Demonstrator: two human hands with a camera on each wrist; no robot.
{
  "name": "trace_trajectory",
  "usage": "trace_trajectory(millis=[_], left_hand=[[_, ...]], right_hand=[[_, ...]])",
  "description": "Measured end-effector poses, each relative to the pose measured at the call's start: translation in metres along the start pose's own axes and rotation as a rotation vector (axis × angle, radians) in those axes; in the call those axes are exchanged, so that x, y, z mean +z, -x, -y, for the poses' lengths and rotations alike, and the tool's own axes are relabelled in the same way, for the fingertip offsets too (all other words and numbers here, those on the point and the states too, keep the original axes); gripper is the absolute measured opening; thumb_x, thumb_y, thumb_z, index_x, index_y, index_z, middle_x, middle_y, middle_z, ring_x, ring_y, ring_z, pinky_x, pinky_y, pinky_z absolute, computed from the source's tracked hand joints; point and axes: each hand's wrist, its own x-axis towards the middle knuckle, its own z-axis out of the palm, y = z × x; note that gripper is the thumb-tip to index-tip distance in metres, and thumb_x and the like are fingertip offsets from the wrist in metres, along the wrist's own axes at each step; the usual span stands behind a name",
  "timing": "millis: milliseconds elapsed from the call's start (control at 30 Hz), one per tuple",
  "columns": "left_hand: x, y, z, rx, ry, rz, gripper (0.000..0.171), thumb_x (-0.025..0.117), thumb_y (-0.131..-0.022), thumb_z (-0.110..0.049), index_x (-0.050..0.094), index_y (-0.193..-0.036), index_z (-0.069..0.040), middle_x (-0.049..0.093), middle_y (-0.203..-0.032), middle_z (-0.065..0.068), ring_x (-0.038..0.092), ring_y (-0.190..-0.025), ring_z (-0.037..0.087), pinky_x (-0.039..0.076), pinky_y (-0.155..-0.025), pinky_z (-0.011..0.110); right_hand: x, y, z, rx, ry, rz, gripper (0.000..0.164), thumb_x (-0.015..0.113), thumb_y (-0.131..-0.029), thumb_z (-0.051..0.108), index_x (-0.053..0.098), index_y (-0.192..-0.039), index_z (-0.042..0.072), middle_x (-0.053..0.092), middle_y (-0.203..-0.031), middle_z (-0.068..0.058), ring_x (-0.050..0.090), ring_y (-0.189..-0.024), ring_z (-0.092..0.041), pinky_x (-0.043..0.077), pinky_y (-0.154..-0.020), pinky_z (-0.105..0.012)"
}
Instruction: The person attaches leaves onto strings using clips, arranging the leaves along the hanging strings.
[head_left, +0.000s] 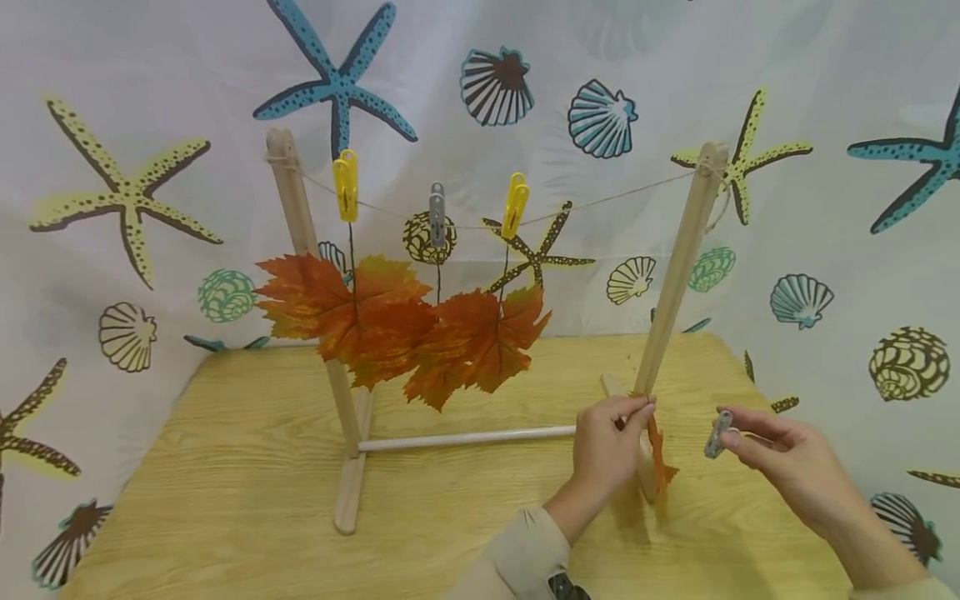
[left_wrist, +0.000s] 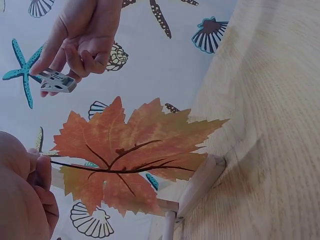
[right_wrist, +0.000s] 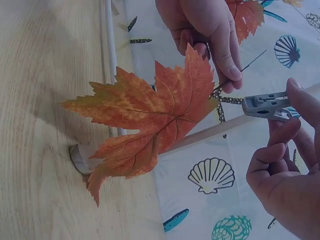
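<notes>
My left hand [head_left: 606, 442] pinches the dark stem of an orange artificial maple leaf [left_wrist: 120, 167] beside the stand's right post. The leaf hangs below the fingers, edge-on in the head view. To its right, my right hand [head_left: 802, 467] holds a grey clothespin [right_wrist: 267, 104] between thumb and fingers, apart from the leaf. A twine line [head_left: 615, 198] runs between two wooden posts. On it, two yellow clothespins [head_left: 346, 187] and a grey clothespin [head_left: 437, 215] hold orange leaves [head_left: 360, 321] by their stems; these leaves overlap.
The right wooden post [head_left: 678, 275] rises close behind my left hand, and the left post [head_left: 341, 400] stands on a wooden foot. A white rod [head_left: 472, 438] joins the bases above the wood-grain table [head_left: 247, 500]. A curtain with shells and starfish [head_left: 165, 50] hangs behind.
</notes>
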Motion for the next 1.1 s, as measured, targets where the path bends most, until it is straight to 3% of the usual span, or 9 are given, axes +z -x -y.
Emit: trace_trajectory(millis=[233,400,600,767,1000,1100], left_hand=[[-0.012,-0.005,-0.010,-0.075,-0.013,0.052,0.016,0.068,-0.096,-0.020,0.080,-0.106,-0.015,0.079,-0.095,0.004,0.037,-0.044,-0.001,0.031,-0.040,0.015],[-0.020,-0.012,-0.018,-0.086,-0.112,0.092,0.018,0.067,-0.097,-0.024,0.080,-0.106,-0.016,0.078,-0.086,0.003,0.037,-0.041,0.002,0.028,-0.036,0.018],[-0.028,-0.018,-0.029,-0.042,-0.254,0.119,0.020,0.066,-0.097,-0.024,0.080,-0.107,-0.012,0.078,-0.099,0.002,0.037,-0.047,0.002,0.028,-0.040,0.019],[-0.034,-0.020,-0.039,-0.084,-0.324,0.167,0.020,0.066,-0.097,-0.023,0.080,-0.108,-0.013,0.078,-0.105,0.002,0.037,-0.046,0.004,0.025,-0.040,0.020],[-0.046,-0.023,-0.052,-0.136,-0.451,0.204,0.019,0.066,-0.097,-0.026,0.081,-0.107,-0.019,0.078,-0.098,-0.003,0.065,-0.069,0.003,0.041,-0.051,0.019],[-0.052,-0.025,-0.059,-0.129,-0.510,0.215,0.018,0.066,-0.097,-0.025,0.081,-0.106,-0.020,0.078,-0.097,-0.005,0.069,-0.074,0.007,0.044,-0.053,0.019]], right_hand=[[0.010,-0.007,0.013,-0.036,0.029,0.009,0.050,0.064,-0.099,0.025,0.054,-0.143,0.003,0.060,-0.121,0.031,0.061,-0.107,0.008,0.053,-0.083,-0.019],[0.018,-0.012,0.026,-0.032,0.070,0.031,0.050,0.069,-0.095,0.028,0.059,-0.137,0.001,0.066,-0.115,0.026,0.066,-0.103,0.002,0.054,-0.083,-0.021],[0.024,-0.018,0.041,-0.088,0.130,0.051,0.046,0.071,-0.094,0.028,0.063,-0.130,0.000,0.074,-0.103,0.012,0.070,-0.085,-0.008,0.055,-0.077,-0.027],[0.027,-0.022,0.052,-0.116,0.168,0.053,0.046,0.072,-0.093,0.029,0.063,-0.130,0.003,0.075,-0.095,0.006,0.069,-0.079,-0.011,0.055,-0.075,-0.028],[0.031,-0.029,0.064,-0.170,0.209,0.025,0.042,0.071,-0.094,0.031,0.067,-0.128,0.007,0.076,-0.100,0.012,0.070,-0.084,-0.009,0.055,-0.076,-0.027],[0.032,-0.032,0.071,-0.173,0.241,0.014,0.043,0.070,-0.094,0.033,0.066,-0.129,0.009,0.076,-0.102,0.011,0.069,-0.084,-0.009,0.055,-0.077,-0.026]])
